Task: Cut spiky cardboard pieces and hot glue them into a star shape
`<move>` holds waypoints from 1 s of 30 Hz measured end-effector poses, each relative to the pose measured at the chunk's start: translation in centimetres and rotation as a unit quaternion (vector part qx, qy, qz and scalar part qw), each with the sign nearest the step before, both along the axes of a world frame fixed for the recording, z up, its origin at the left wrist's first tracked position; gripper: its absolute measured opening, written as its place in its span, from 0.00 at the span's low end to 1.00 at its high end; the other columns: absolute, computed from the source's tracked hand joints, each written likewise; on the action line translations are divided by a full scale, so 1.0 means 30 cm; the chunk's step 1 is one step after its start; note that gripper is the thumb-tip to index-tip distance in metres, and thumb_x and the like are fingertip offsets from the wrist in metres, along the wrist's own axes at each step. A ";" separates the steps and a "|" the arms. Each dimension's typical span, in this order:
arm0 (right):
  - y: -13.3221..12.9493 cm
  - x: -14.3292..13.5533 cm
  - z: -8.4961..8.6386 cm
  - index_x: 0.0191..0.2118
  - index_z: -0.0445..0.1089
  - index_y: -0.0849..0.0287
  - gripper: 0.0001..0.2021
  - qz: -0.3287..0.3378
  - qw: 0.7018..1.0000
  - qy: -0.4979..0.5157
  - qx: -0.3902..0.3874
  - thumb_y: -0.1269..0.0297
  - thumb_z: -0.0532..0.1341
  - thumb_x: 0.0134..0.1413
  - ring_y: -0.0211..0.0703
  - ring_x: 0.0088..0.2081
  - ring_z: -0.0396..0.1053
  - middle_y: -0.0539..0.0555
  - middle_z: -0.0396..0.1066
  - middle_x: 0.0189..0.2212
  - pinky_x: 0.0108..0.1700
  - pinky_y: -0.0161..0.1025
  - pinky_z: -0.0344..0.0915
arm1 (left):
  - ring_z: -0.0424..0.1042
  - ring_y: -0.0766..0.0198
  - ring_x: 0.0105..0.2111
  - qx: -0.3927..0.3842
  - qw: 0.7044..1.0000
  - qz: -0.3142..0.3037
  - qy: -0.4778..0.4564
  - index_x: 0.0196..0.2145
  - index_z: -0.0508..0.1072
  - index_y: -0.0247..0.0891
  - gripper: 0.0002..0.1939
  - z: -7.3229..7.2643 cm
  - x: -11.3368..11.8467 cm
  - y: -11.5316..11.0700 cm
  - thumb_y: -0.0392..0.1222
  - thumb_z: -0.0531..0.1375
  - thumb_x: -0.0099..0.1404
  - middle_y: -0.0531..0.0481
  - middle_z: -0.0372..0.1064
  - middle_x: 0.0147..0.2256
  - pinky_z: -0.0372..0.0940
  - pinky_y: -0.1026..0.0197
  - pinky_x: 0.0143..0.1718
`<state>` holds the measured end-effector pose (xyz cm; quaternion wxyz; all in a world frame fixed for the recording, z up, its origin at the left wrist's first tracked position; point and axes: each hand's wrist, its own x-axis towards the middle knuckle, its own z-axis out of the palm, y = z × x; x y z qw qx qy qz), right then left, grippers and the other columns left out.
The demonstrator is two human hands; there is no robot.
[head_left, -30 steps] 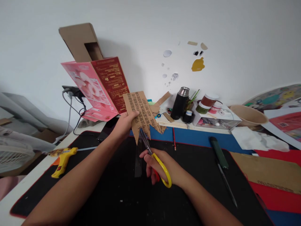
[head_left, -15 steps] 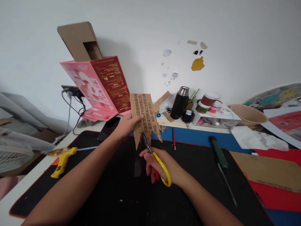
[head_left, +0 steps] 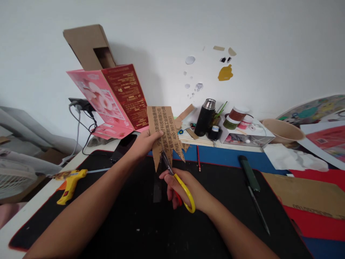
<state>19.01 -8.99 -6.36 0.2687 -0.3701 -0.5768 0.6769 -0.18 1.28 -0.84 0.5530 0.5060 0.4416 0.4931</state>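
L hand (head_left: 146,142) pinches card (head_left: 162,120), mid-scene; R hand (head_left: 192,185) grips scissors (head_left: 168,165), blades at card. Glue gun (head_left: 71,187) left, pencil (head_left: 198,160) right. Far: flask (head_left: 204,121) part-blocks cup (head_left: 215,120) w/ sticks (head_left: 222,108); box (head_left: 262,133) w/ bits.

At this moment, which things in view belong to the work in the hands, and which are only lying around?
In use: cardboard piece, held by the left hand; scissors, in the right hand.

Lying about, apparently: yellow glue gun, red pencil, black flask, tan bowl.
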 end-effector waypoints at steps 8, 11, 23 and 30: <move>0.003 0.001 -0.004 0.54 0.70 0.59 0.34 -0.004 1.000 0.006 -0.007 0.28 0.59 0.64 0.35 0.15 0.69 0.45 0.72 0.22 0.17 0.29 0.61 | 0.83 0.43 0.43 -0.002 1.000 0.006 0.002 0.40 0.82 0.34 0.22 0.001 -0.001 0.000 0.52 0.73 0.52 0.39 0.85 0.41 0.76 0.45 0.51; 0.003 0.002 -0.001 0.53 0.69 0.59 0.35 -0.005 1.000 0.004 -0.012 0.28 0.59 0.64 0.36 0.15 0.69 0.45 0.71 0.22 0.17 0.29 0.60 | 0.83 0.44 0.43 0.001 1.000 0.007 0.023 0.40 0.82 0.34 0.21 0.001 -0.001 -0.001 0.51 0.72 0.53 0.39 0.85 0.40 0.76 0.46 0.50; 0.006 0.000 0.014 0.52 0.69 0.59 0.36 -0.003 1.000 -0.008 -0.020 0.27 0.58 0.63 0.36 0.16 0.68 0.44 0.70 0.21 0.18 0.30 0.60 | 0.83 0.46 0.43 0.014 0.999 -0.012 0.045 0.42 0.83 0.36 0.19 0.002 0.005 -0.009 0.51 0.70 0.57 0.41 0.85 0.41 0.75 0.46 0.51; 0.004 -0.002 0.019 0.52 0.70 0.59 0.37 -0.007 1.000 -0.006 -0.011 0.25 0.58 0.62 0.35 0.15 0.68 0.44 0.70 0.20 0.17 0.29 0.60 | 0.82 0.45 0.45 0.004 0.999 -0.013 0.049 0.41 0.83 0.35 0.18 0.004 0.010 -0.013 0.50 0.69 0.59 0.40 0.85 0.40 0.75 0.46 0.52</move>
